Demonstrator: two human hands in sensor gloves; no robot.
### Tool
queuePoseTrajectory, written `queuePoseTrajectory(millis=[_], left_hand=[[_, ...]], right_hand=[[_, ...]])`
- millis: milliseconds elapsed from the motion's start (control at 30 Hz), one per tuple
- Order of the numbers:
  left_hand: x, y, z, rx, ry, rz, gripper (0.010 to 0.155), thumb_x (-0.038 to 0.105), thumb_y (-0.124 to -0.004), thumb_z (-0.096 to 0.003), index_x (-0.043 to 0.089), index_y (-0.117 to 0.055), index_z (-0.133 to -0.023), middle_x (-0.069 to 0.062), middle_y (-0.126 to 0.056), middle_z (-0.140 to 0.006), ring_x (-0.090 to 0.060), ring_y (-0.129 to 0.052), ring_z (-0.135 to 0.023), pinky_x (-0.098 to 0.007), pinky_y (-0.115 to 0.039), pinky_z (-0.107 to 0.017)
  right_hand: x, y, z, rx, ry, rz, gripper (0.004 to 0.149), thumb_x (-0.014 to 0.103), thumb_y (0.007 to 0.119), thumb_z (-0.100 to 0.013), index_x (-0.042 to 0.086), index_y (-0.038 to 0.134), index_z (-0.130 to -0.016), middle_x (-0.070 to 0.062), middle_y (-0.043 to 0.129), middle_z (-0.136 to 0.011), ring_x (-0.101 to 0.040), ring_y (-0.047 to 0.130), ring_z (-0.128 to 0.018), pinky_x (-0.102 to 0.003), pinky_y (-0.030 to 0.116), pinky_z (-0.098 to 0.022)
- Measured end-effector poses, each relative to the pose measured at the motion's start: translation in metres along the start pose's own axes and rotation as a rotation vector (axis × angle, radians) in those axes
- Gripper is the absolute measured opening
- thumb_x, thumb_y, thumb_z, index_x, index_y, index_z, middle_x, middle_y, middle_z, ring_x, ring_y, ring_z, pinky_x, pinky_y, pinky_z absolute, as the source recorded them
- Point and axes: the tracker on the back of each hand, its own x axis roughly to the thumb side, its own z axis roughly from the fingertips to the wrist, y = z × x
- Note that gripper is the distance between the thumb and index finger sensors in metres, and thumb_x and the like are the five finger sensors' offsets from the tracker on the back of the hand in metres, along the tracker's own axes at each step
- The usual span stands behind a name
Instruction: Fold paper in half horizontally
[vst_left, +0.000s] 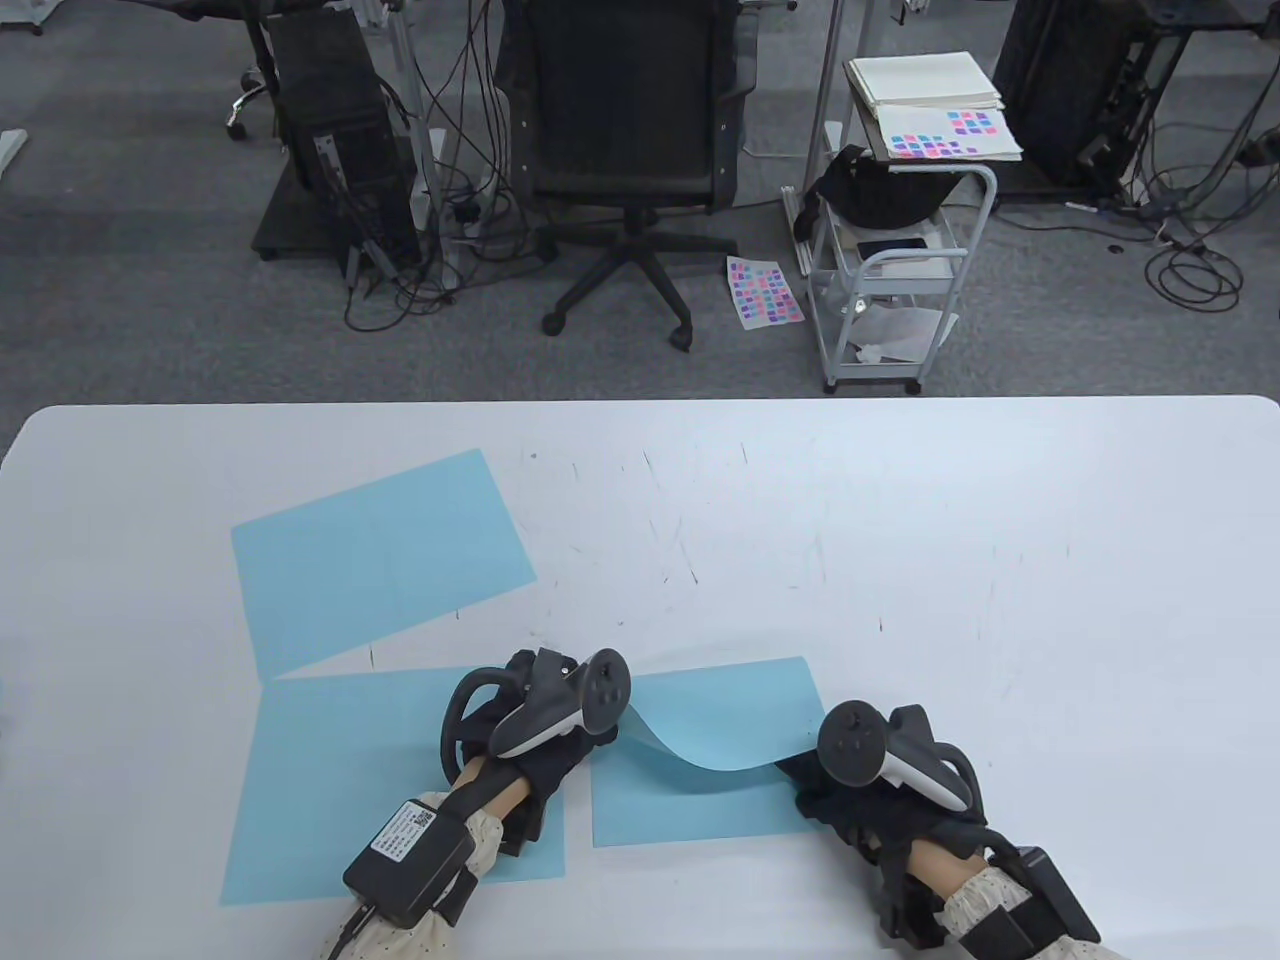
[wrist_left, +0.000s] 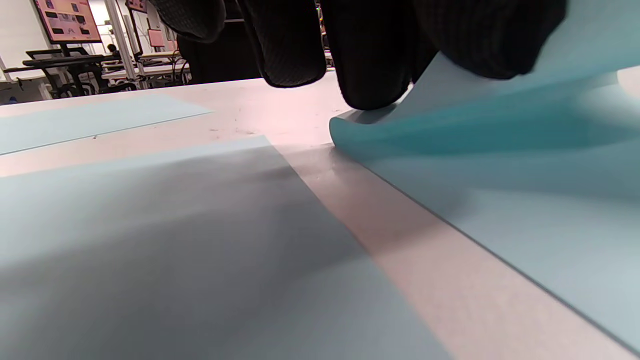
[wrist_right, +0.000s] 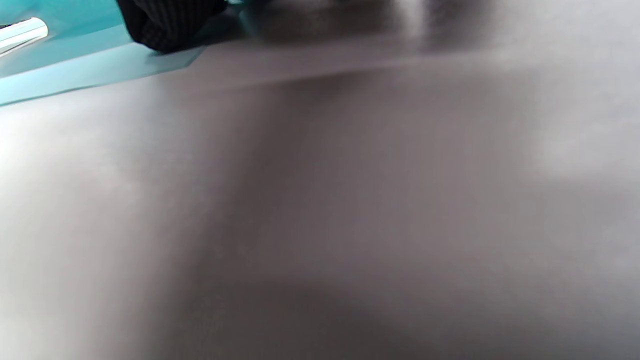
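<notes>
Grey carpet with an office chair (vst_left: 625, 150), a computer tower (vst_left: 335, 140) and a wire cart (vst_left: 890, 270) lies beyond the white desk (vst_left: 900, 520), where both gloved hands work at the near edge. The left hand (vst_left: 545, 735) grips the left end of a light blue paper (vst_left: 720, 715); in the left wrist view its fingers (wrist_left: 375, 55) press onto the curled edge, which rolls over just under the fingertips. The right hand (vst_left: 860, 800) holds the same sheet at its right end, where the lifted half meets the flat half; the right wrist view shows only one dark fingertip on the paper's corner, so how firmly it grasps I cannot tell. Between the two hands the paper's far half arches up and sags toward the near half, which lies flat on the desk. Under the left wrist and forearm lies a second blue sheet (vst_left: 340, 780), flat, just beside the one being folded, with a strip of desk between them. Farther out from the left hand, a third blue sheet (vst_left: 380, 555) lies flat and tilted.
</notes>
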Motion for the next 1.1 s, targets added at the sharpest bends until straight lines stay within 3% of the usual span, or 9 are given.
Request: queuePoseTrajectory(millis=[300,633,1100], left_hand=[[-0.003,-0.011,0.008,-0.029,-0.034,0.02,0.039,0.052,-0.081,-0.0338,0.058,-0.082,-0.072,0.032,-0.084,-0.099,-0.006,-0.075,-0.105,-0.046,-0.056,-0.085],[0.011,-0.023,0.015,-0.015,-0.067,-0.14,0.041,0.052,-0.08,-0.0341,0.058,-0.081,-0.075,0.032,-0.079,-0.102,-0.007,-0.071,-0.108,-0.047,-0.054,-0.086],[0.013,-0.024,0.022,-0.089,-0.059,-0.2,0.047,0.039,-0.078,-0.0418,0.059,-0.073,-0.084,0.031,-0.072,-0.106,-0.006,-0.068,-0.109,-0.048,-0.052,-0.086]], right_hand=[[0.0,0.0,0.0,0.0,0.0,0.0,0.059,0.042,0.066,-0.048,0.05,0.041,-0.1,0.022,0.022,-0.115,-0.025,0.009,-0.107,-0.06,0.018,-0.076],[0.0,0.0,0.0,0.0,0.0,0.0,0.059,0.042,0.066,-0.048,0.05,0.041,-0.1,0.022,0.022,-0.115,-0.025,0.009,-0.107,-0.06,0.018,-0.076],[0.0,0.0,0.0,0.0,0.0,0.0,0.059,0.042,0.066,-0.048,0.05,0.04,-0.1,0.022,0.022,-0.115,-0.025,0.009,-0.107,-0.06,0.018,-0.076]])
